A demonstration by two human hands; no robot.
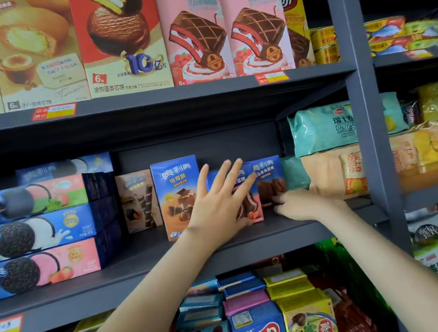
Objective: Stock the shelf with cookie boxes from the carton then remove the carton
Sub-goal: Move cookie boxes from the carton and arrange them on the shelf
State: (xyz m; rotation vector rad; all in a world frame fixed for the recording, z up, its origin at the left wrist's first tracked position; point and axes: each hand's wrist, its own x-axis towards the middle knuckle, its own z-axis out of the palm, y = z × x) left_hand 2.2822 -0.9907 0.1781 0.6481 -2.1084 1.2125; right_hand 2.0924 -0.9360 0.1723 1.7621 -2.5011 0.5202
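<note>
The person's left forearm (145,295) and right forearm (409,266) are slender and bare to the picture's lower edge, as are the left hand (217,207) and right hand (302,205).

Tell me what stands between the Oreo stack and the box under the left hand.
In the head view, two upright boxes: a beige box, then a taller blue box next to the left hand.

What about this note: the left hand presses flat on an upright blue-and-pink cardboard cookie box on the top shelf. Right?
Wrong shelf. The head view shows the left hand pressing flat on the upright blue-and-pink cardboard cookie box on the middle dark grey metal shelf, not the top.
</note>
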